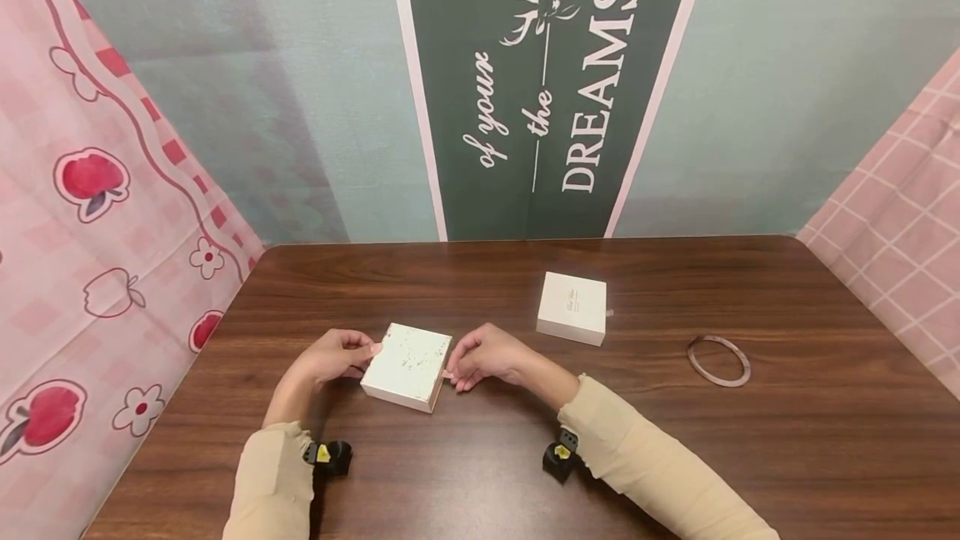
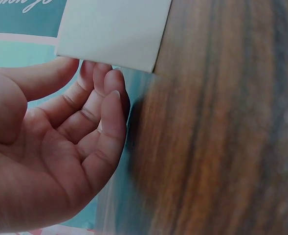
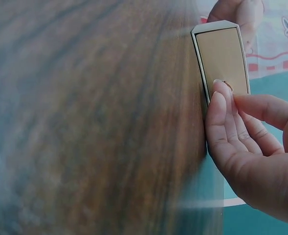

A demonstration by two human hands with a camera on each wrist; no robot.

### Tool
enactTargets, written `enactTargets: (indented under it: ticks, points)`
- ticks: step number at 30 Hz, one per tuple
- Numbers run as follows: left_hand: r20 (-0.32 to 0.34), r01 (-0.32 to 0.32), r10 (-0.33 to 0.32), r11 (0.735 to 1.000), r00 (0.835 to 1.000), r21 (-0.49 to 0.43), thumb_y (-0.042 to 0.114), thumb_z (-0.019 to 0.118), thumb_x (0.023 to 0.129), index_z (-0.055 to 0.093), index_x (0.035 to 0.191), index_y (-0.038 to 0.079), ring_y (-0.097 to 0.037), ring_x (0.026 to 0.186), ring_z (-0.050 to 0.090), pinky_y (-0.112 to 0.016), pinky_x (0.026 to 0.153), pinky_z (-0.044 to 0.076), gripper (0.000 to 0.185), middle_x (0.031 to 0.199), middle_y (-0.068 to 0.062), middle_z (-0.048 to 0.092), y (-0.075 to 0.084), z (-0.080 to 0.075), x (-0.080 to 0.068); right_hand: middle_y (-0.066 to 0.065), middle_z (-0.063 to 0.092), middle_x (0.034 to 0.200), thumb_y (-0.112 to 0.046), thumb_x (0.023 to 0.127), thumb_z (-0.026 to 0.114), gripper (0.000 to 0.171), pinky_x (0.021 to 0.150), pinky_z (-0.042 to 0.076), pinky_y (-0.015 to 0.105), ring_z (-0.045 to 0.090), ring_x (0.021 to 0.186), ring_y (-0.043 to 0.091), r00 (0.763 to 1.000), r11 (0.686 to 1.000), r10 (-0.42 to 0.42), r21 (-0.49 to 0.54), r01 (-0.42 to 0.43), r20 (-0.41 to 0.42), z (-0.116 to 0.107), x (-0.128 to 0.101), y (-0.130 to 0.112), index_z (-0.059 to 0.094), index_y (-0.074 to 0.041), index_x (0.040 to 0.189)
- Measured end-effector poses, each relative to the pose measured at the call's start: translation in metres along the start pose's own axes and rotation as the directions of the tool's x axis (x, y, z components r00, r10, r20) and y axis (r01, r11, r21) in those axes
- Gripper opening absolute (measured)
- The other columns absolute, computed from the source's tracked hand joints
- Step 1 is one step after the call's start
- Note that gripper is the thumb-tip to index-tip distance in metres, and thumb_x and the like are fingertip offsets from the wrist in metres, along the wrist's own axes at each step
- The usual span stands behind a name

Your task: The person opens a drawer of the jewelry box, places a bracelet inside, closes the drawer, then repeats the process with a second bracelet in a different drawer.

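A flat white drawer box [image 1: 408,363] with gold flecks on its lid lies on the table between the two hands. At its left edge, my left hand [image 1: 337,355] grips the box, thumb on top and fingertips beneath the side; the left wrist view shows the box's plain end [image 2: 112,34] there. On the other side my right hand [image 1: 487,355] pinches a small ribbon tab [image 1: 447,373]. In the right wrist view the tan drawer end [image 3: 222,56] sits inside the white sleeve, and the fingers hide most of the tab.
Another white box [image 1: 572,307] with gold lettering and a small tab stands behind and to the right. Farther right lies a pale pinkish ring [image 1: 718,361], like a bangle. A printed curtain hangs behind the brown wooden table [image 1: 480,473], with pink cloths at both sides.
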State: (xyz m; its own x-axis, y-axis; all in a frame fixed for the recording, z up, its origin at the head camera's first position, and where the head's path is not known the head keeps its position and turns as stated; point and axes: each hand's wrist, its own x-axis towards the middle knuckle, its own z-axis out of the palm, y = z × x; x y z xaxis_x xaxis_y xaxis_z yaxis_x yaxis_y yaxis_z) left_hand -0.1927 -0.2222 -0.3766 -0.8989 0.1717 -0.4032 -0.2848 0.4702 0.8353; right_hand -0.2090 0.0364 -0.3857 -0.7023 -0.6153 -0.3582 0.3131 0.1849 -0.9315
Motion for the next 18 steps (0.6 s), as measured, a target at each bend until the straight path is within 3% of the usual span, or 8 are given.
enactTargets:
  ticks: [18]
  points:
    - [0.009, -0.009, 0.009, 1.000, 1.000, 0.004, 0.018, 0.058, 0.091, 0.057, 0.091, -0.006, -0.015, 0.071, 0.053, -0.031, 0.067, 0.050, 0.024, 0.078, -0.006, 0.055, -0.0020, -0.0018, -0.0028, 0.013, 0.061, 0.064, 0.017, 0.079, 0.052, 0.008, 0.056, 0.053, 0.030, 0.059, 0.054, 0.017, 1.000, 1.000, 0.003, -0.028, -0.004, -0.010, 0.0057, -0.0007, 0.0008, 0.059, 0.018, 0.083]
